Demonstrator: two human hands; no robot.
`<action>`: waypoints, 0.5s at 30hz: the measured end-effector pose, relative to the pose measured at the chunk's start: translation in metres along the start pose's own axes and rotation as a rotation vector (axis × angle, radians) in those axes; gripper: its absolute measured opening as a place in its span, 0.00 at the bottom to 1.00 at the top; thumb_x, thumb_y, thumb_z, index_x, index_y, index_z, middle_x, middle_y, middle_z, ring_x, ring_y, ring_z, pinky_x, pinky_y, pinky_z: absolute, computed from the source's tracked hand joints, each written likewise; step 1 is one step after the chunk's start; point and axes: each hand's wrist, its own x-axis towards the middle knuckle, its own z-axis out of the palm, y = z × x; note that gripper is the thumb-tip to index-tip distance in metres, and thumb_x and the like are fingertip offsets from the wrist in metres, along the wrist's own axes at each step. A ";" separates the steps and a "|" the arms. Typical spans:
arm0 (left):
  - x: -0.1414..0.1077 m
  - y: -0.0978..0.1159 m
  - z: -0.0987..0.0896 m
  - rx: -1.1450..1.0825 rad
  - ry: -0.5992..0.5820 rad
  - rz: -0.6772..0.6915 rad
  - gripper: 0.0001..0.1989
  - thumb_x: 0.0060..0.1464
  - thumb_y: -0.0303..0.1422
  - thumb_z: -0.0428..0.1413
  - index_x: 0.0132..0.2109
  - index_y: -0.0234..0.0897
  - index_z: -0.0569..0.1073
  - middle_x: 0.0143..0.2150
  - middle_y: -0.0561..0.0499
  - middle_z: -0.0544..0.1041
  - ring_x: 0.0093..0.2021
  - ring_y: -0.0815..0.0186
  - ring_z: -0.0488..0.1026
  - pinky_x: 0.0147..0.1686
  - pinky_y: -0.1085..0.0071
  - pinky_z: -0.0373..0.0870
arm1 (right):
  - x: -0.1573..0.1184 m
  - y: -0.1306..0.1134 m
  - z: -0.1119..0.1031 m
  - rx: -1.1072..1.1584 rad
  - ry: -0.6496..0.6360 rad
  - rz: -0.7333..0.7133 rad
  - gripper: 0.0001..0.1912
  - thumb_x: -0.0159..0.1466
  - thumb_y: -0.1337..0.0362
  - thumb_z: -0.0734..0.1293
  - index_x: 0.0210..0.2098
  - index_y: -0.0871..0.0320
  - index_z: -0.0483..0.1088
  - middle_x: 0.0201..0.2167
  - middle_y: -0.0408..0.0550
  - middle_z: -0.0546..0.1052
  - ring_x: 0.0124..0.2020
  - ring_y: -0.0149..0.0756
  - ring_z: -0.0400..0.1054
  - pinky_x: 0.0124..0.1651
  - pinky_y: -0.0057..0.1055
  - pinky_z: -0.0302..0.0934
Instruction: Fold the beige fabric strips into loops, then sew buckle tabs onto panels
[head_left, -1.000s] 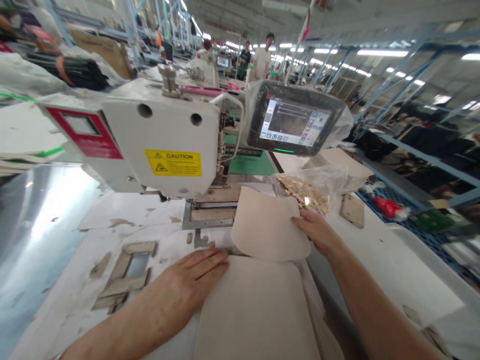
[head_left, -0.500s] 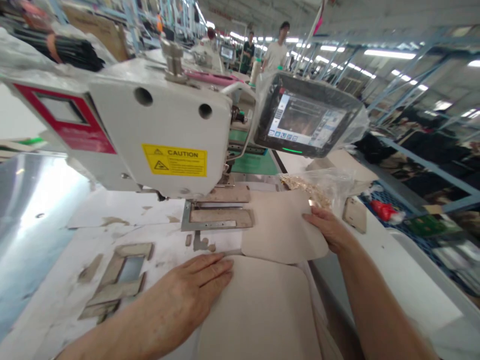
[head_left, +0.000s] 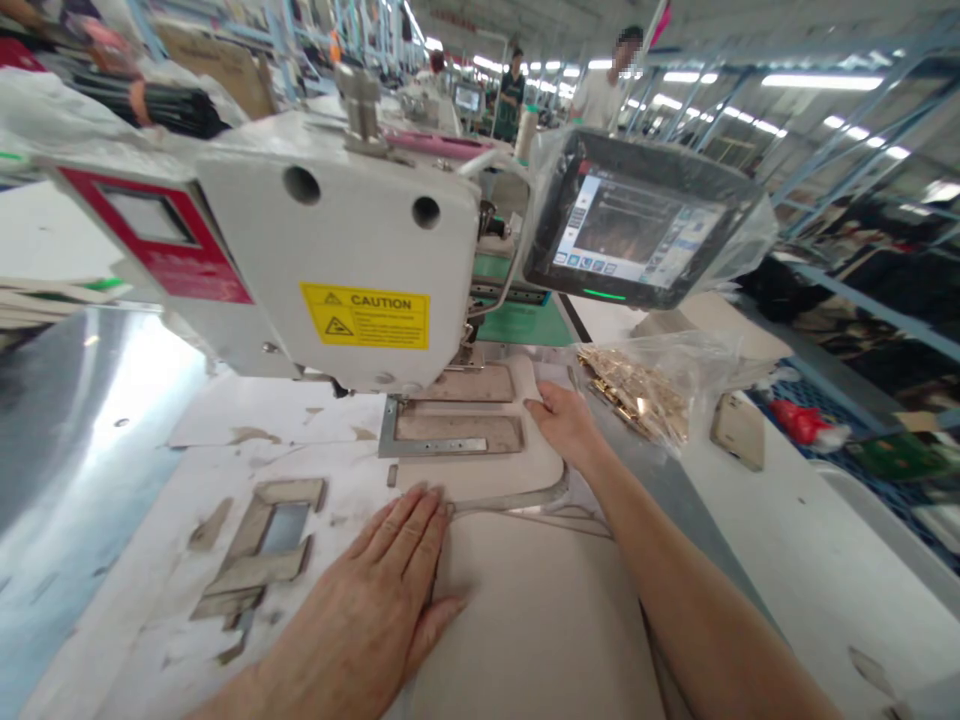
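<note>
A beige rounded panel (head_left: 487,483) lies under the metal clamp frame (head_left: 386,430) of a white sewing machine (head_left: 247,270). My right hand (head_left: 566,425) pinches the panel's right edge, thumb and fingers closed on it. Flat and with fingers outstretched, my left hand (head_left: 382,590) rests at the panel's front edge, its thumb over the left side of a second beige panel (head_left: 540,620). This second panel tops a small pile directly in front of me. The needle area is partly hidden behind the machine head.
To the right are a plastic bag of gold-coloured metal pieces (head_left: 637,390), a phone (head_left: 739,430) and more beige panels (head_left: 727,325). A control screen (head_left: 637,225) overhangs the back. Taped strips (head_left: 262,545) form a frame at left. People stand far behind.
The upper panel has slid left under the clamp, moved by my right hand. My left hand has shifted slightly up and turned flatter. The camera view has swung a little left.
</note>
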 end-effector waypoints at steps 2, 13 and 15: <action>0.002 0.000 -0.001 0.024 0.027 -0.008 0.30 0.68 0.46 0.45 0.60 0.23 0.73 0.62 0.32 0.75 0.59 0.49 0.75 0.55 0.55 0.76 | -0.001 -0.004 0.002 -0.035 0.015 -0.009 0.07 0.63 0.63 0.62 0.28 0.56 0.68 0.23 0.44 0.72 0.29 0.39 0.67 0.34 0.31 0.58; 0.009 -0.020 0.005 -0.015 0.090 0.049 0.27 0.70 0.44 0.42 0.55 0.30 0.77 0.52 0.40 0.81 0.51 0.52 0.77 0.50 0.57 0.73 | -0.057 0.016 -0.036 0.024 0.167 -0.389 0.23 0.68 0.62 0.63 0.63 0.57 0.64 0.57 0.60 0.74 0.54 0.45 0.72 0.50 0.43 0.73; 0.009 -0.022 0.007 -0.008 0.119 0.077 0.27 0.71 0.41 0.39 0.54 0.31 0.78 0.51 0.41 0.81 0.50 0.52 0.77 0.50 0.56 0.71 | -0.085 0.017 -0.043 -0.038 -0.008 -0.515 0.20 0.71 0.63 0.62 0.61 0.57 0.67 0.60 0.58 0.74 0.63 0.46 0.67 0.63 0.48 0.66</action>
